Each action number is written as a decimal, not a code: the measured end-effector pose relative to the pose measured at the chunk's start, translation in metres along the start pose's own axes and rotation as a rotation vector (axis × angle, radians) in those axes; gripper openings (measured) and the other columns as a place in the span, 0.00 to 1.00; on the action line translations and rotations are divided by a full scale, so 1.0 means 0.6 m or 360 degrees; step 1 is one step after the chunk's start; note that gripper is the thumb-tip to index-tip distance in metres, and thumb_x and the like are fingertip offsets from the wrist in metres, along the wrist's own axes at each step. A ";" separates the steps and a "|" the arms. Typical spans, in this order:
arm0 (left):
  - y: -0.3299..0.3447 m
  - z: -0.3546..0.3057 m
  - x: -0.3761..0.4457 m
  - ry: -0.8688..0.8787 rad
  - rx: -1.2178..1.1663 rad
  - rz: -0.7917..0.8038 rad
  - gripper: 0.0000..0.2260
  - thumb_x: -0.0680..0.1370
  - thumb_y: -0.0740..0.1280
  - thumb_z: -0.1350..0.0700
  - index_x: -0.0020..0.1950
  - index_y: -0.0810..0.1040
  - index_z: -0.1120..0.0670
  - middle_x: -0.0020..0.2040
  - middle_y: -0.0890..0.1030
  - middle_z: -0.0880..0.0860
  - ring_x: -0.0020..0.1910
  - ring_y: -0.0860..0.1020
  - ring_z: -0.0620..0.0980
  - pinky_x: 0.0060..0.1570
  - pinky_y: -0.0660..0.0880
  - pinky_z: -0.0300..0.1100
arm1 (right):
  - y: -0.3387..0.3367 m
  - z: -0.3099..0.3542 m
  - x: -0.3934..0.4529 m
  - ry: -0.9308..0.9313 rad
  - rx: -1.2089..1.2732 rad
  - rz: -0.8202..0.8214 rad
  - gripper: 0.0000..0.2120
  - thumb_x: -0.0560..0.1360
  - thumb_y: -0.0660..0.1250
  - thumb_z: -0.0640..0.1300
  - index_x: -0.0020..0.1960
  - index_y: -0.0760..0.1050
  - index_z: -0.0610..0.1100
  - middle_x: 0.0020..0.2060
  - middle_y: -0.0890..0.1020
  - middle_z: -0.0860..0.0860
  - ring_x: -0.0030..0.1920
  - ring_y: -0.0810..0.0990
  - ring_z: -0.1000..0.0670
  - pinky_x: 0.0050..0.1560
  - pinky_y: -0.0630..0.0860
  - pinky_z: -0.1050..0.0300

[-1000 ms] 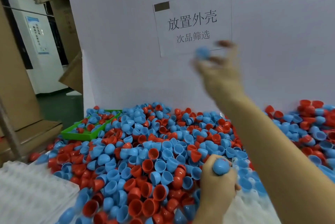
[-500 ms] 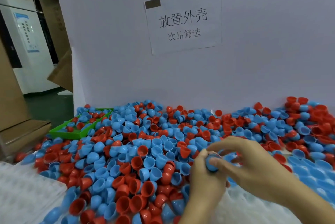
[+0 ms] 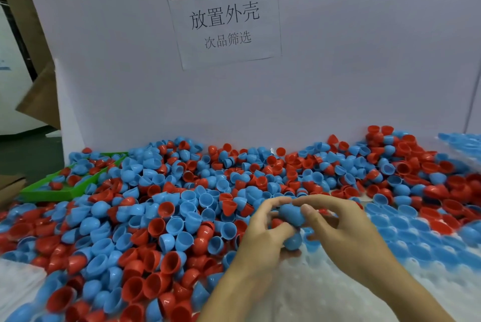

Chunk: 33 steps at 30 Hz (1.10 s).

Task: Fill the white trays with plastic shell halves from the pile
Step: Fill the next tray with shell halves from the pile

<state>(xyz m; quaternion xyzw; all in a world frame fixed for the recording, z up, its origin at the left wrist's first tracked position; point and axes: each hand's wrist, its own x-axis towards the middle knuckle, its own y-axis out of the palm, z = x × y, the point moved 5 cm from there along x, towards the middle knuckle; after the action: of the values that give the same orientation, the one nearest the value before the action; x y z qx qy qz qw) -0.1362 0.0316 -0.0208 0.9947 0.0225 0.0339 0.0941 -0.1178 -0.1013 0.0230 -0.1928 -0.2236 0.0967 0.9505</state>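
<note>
Blue shell halves [image 3: 291, 215] pinched by both hands [image 3: 299, 230], above white tray [image 3: 299, 293] edge.

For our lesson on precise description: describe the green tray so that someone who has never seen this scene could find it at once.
Start at the white backboard bearing the paper sign, and follow its foot to the left corner. There, at the far left edge of the pile of shell halves, lies the green tray, partly buried under blue and red shells. It is the only green thing in view.
</note>
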 end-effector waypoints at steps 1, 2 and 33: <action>-0.003 0.001 0.002 0.0004 -0.0006 -0.0026 0.18 0.74 0.66 0.66 0.57 0.81 0.47 0.59 0.79 0.59 0.49 0.82 0.55 0.39 0.78 0.42 | 0.002 0.000 -0.001 0.0007 0.0031 0.0007 0.10 0.79 0.67 0.45 0.46 0.82 0.60 0.43 0.85 0.64 0.47 0.84 0.59 0.47 0.83 0.53; -0.005 0.002 0.003 0.0020 0.0028 -0.0043 0.18 0.76 0.66 0.68 0.58 0.80 0.46 0.60 0.79 0.58 0.51 0.83 0.56 0.39 0.78 0.42 | 0.005 -0.001 -0.002 0.0013 0.0047 0.0016 0.08 0.78 0.69 0.47 0.45 0.82 0.60 0.43 0.85 0.63 0.46 0.84 0.59 0.48 0.83 0.54; -0.025 -0.004 0.004 -0.0109 -0.0538 -0.0335 0.02 0.76 0.72 0.56 0.45 0.81 0.51 0.39 0.80 0.55 0.38 0.77 0.51 0.30 0.73 0.41 | -0.015 -0.008 0.000 0.0232 0.0400 -0.0013 0.03 0.75 0.71 0.45 0.44 0.82 0.45 0.41 0.86 0.51 0.41 0.87 0.50 0.42 0.82 0.62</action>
<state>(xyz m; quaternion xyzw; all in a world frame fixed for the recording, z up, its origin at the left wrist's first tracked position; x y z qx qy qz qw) -0.1347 0.0471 -0.0212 0.9575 0.1171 -0.0067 0.2634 -0.1151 -0.1110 0.0229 -0.0780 -0.1408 0.1058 0.9813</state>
